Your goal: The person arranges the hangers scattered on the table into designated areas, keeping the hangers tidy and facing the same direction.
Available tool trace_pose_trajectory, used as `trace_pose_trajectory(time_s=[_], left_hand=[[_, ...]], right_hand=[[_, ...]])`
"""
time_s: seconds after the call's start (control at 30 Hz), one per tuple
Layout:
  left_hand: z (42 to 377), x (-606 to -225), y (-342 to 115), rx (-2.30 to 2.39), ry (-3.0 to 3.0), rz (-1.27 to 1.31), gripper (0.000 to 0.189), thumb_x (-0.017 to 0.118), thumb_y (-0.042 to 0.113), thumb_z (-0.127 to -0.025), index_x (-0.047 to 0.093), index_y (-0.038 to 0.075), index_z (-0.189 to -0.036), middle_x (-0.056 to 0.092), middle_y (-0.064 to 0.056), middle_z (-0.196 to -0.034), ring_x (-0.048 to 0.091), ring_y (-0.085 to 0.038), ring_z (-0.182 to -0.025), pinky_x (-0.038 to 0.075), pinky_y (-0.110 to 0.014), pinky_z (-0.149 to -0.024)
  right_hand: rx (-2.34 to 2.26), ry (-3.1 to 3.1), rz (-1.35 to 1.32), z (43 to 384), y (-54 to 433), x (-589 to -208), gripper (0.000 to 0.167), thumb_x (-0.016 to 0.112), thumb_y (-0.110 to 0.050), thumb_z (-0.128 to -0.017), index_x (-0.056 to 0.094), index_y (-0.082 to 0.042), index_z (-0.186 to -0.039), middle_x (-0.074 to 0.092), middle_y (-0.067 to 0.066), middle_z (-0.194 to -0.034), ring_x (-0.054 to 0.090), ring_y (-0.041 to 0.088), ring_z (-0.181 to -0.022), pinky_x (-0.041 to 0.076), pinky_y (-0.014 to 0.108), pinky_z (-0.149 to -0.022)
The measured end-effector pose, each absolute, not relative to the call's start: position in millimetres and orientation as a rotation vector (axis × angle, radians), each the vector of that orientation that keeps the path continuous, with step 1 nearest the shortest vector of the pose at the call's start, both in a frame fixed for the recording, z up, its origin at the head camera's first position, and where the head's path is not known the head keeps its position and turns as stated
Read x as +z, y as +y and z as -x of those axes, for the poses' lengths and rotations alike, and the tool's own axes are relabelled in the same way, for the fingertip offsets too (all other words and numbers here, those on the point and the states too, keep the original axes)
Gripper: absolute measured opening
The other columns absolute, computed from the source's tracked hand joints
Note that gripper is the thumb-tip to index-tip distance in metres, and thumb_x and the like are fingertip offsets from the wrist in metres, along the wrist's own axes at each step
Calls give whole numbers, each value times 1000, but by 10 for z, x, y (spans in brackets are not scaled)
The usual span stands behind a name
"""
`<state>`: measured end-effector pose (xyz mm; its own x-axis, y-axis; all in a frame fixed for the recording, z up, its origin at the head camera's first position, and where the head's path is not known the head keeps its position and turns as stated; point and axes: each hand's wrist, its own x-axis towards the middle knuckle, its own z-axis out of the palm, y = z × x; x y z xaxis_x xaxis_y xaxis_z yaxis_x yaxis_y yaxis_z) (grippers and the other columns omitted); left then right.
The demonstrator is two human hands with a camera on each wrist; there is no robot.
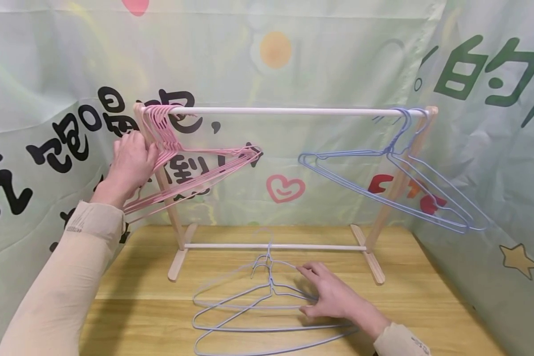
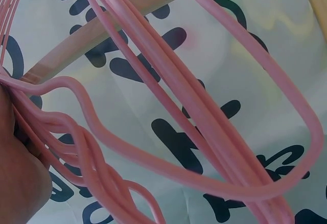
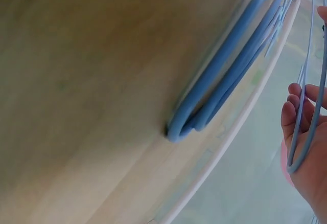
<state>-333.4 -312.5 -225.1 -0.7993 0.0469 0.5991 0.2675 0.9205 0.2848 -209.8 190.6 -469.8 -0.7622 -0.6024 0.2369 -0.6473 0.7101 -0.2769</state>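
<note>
In the head view my left hand (image 1: 133, 160) grips the near shoulders of several pink hangers (image 1: 218, 151) hooked on the rack's rail, beside its left post. The left wrist view shows their bent pink shoulders (image 2: 179, 168) close up, with part of that hand (image 2: 23, 178) at the edge. Low over the table, my right hand (image 1: 333, 294) holds the right end of a blue hanger (image 1: 244, 306). In the right wrist view, this hanger's looped end (image 3: 296, 165) lies in the palm between fingers and thumb. Other blue hangers (image 1: 236, 329) lie beneath it.
A wooden rack with a white rail (image 1: 271, 111) stands on the wood-grain table (image 1: 138, 277). Several blue hangers (image 1: 351, 185) hang at the rail's right end. A lower white bar (image 1: 231, 245) joins the rack's feet. Printed cloth (image 1: 236, 64) surrounds the back and sides.
</note>
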Motion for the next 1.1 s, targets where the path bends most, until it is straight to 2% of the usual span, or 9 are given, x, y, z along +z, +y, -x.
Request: trace_pose_trajectory(time_s=[0.47, 0.8, 0.97, 1.07, 1.1], left_hand=[[3362, -2258, -3140, -472, -2446, 228, 34, 37, 28, -108, 40, 0, -89, 43, -20, -95, 38, -43, -97, 25, -58, -93], [3362, -2278, -3144, -477, -2451, 228, 35, 37, 29, -108, 41, 0, -90, 43, -20, -95, 38, -43, -98, 25, -58, -95], [3359, -2278, -3146, -474, -2449, 228, 34, 37, 29, -108, 40, 0, -89, 44, -21, -97, 38, -43, -99, 25, -58, -96], [3357, -2270, -3137, -475, -2447, 232, 35, 36, 29, -108, 40, 0, -89, 44, -21, -97, 38, -43, -99, 25, -58, -96], [3357, -2268, -3133, -474, -2447, 236, 35, 37, 29, -108, 40, 0, -89, 44, -21, -96, 38, -43, -98, 25, -58, -96]], right_hand=[[451, -2550, -971, 2075, 1908, -4529, 103, 93, -46, -66, 52, -5, -151, 54, 10, -140, 57, 22, -118, 58, 40, -87], [427, -2304, -967, 2125, 1960, -4357, 107, 95, -41, -60, 52, 1, -149, 56, 13, -137, 55, 27, -116, 52, 46, -86], [415, -2216, -953, 2154, 2014, -4180, 109, 96, -38, -56, 53, 4, -147, 58, 17, -134, 57, 29, -108, 50, 45, -81], [399, -2176, -939, 2172, 2072, -4071, 107, 93, -40, -58, 53, 4, -147, 59, 18, -134, 58, 31, -108, 52, 45, -77], [396, -2163, -937, 2175, 2093, -4033, 105, 92, -42, -61, 53, 5, -146, 59, 19, -134, 58, 32, -108, 54, 48, -80]])
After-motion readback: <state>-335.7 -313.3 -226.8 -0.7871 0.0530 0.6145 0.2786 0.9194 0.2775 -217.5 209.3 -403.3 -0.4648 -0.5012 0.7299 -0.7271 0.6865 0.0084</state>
